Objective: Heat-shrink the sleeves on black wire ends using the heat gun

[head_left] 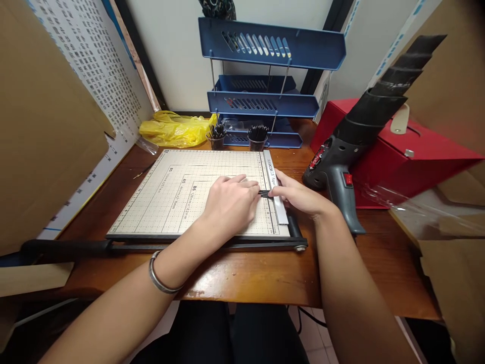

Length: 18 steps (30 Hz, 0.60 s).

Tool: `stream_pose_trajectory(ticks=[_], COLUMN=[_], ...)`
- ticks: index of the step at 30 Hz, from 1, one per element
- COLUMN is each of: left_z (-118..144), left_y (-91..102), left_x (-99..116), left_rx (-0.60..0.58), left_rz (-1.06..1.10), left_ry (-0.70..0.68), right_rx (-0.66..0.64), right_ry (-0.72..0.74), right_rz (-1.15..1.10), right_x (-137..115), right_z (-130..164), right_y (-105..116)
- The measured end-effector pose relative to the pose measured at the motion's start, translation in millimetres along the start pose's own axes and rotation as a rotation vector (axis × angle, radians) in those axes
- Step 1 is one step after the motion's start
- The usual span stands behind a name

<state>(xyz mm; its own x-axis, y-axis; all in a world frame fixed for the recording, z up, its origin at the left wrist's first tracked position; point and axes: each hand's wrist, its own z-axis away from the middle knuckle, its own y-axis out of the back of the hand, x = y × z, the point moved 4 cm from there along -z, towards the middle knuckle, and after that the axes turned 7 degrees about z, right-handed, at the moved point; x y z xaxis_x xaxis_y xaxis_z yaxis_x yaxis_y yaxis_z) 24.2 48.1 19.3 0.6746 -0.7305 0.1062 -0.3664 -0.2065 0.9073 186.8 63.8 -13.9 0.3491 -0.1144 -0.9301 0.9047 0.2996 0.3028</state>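
Pinching thin black strips [264, 193] between closed fingertips, the left hand [229, 202] and right hand [299, 197] are kept on the paper cutter [170, 192]; the strips could be shifted if pressure is lost.

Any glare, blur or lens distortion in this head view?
Head view: sharp at the hands, left hand and right hand on the paper cutter; wide-angle bending stretches the heat gun and cardboard edges; soft sheen on the wooden desk.
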Motion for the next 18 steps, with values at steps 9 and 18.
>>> stream_pose_trajectory(ticks=[9,18], left_z=[-1.5,-3.0], left_y=[-3.9,-7.4], left_x=[-3.5,-1.2], left_rx=[-0.05,-0.094], left_rz=[0.042,0.097], left_ry=[0.018,0.038], right_rx=[-0.033,-0.001], right_ry=[0.075,0.036], right_rz=[0.056,0.061], right_x=[2.9,1.7], right_z=[-2.0,-1.3], right_y=[4.1,1.8])
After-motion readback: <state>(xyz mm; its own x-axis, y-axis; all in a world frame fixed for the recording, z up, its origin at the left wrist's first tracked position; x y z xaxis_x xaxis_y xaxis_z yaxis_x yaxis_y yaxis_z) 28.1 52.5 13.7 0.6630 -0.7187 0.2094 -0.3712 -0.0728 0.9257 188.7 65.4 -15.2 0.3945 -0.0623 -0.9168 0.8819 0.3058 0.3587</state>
